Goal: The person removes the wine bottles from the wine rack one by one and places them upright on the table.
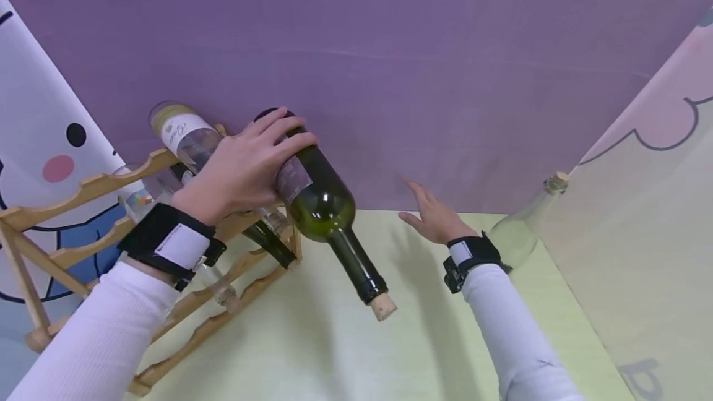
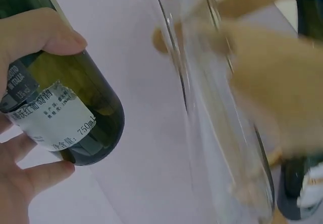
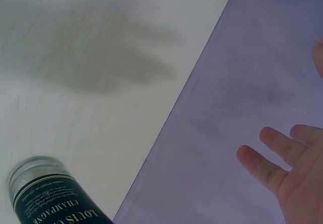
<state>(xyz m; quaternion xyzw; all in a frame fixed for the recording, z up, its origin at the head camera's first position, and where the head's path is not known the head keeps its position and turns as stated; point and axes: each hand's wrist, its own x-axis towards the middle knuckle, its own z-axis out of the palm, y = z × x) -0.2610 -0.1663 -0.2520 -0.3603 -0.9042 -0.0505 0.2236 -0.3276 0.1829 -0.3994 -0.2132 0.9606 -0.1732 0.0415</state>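
My left hand (image 1: 236, 163) grips a dark green wine bottle (image 1: 325, 203) by its body near the base. The bottle tilts with its corked neck (image 1: 356, 265) pointing down to the right, in front of the wooden rack's right end. In the left wrist view, my thumb and fingers wrap the green glass (image 2: 103, 93) beside a white label (image 2: 55, 118) reading 750ml. My right hand (image 1: 437, 218) holds nothing, its fingers spread over the table's back edge. A clear corked bottle (image 1: 518, 231) stands behind my right wrist, its lower part hidden.
On the left stands a wooden wine rack (image 1: 95, 189) with several bottles lying in it, one a clear bottle with a white label (image 1: 181, 129). A purple wall (image 1: 390, 79) rises behind the pale table (image 1: 373, 364). In the right wrist view, a dark-labelled bottle (image 3: 55, 199) shows at lower left.
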